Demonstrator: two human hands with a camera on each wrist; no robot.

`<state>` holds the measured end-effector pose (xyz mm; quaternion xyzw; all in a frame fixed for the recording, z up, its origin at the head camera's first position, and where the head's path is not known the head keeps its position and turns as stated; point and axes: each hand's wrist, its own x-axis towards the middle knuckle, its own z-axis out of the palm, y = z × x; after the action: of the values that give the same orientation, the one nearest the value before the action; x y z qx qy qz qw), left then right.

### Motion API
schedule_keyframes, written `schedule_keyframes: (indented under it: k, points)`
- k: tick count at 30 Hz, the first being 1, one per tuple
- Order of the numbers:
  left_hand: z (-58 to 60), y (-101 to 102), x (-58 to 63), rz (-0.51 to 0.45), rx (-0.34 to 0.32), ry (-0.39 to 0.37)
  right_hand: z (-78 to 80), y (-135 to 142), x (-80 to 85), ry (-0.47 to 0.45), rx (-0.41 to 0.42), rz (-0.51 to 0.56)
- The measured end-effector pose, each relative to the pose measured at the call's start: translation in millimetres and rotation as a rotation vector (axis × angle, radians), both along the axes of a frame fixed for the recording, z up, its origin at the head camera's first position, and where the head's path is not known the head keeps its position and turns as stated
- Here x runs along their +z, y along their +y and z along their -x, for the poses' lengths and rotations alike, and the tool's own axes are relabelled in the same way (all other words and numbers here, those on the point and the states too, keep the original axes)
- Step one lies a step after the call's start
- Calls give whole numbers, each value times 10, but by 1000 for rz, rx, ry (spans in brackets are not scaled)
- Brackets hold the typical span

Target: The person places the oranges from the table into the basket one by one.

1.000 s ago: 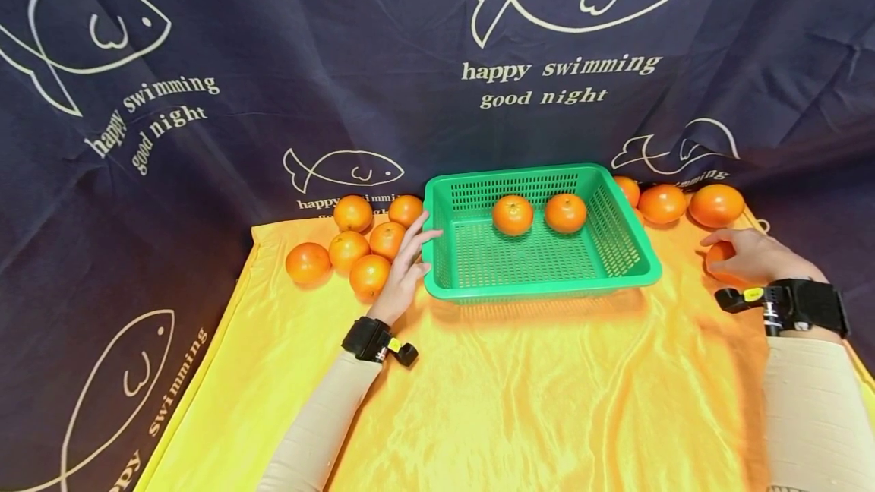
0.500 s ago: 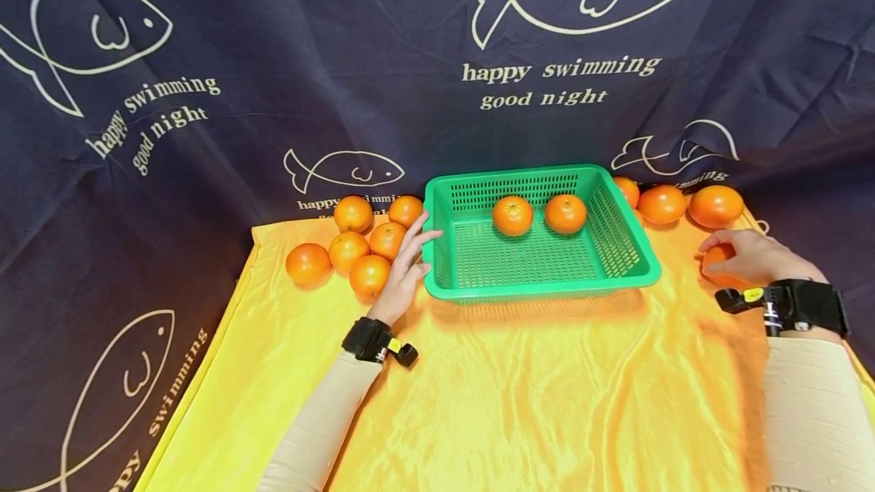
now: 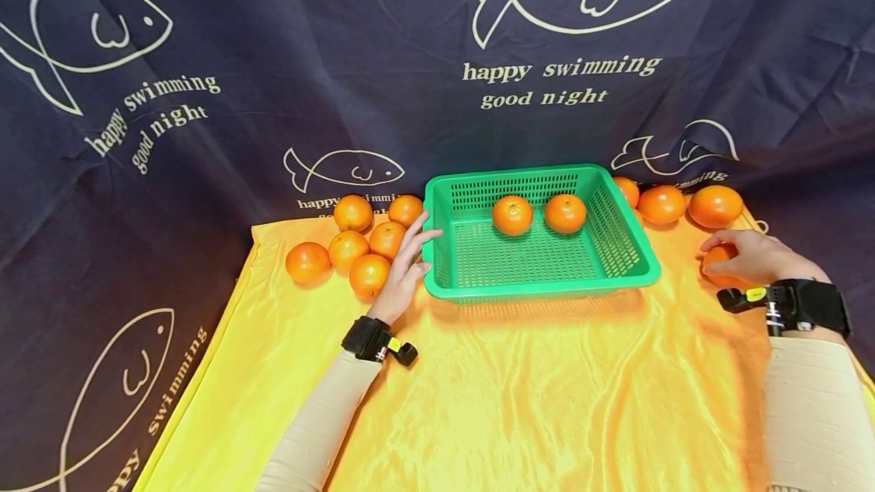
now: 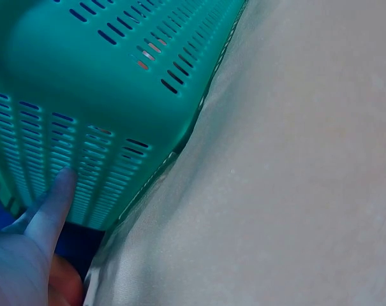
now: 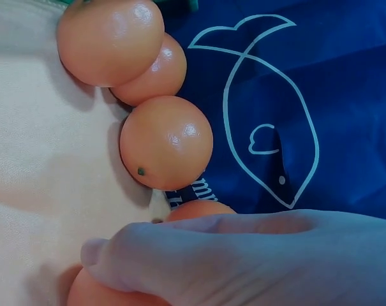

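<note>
"Inside the basket [image 3: 540,289], what lay?"
"Two oranges [image 3: 513,216], slightly apart."
"And the left hand [image 3: 402,278]?"
"Against its left side, fingers extended; the right hand [image 3: 760,255] gripped another orange [image 3: 719,266] at the desk's [image 3: 547,386] right."
"Any change since a second earlier?"
"Hardly any."

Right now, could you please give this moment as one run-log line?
left hand: touches green basket at left end | right hand: holds orange outside basket | in basket: two oranges | loose oranges: both sides
</note>
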<state>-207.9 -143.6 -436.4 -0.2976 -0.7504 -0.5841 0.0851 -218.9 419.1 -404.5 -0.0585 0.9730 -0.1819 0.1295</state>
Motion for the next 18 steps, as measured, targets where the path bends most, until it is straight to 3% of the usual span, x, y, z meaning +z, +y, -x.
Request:
schedule_keyframes:
  k: [18]
  points:
    - [19, -5, -12, -7, -10, -1, 55, -29, 228, 43, -3, -65]
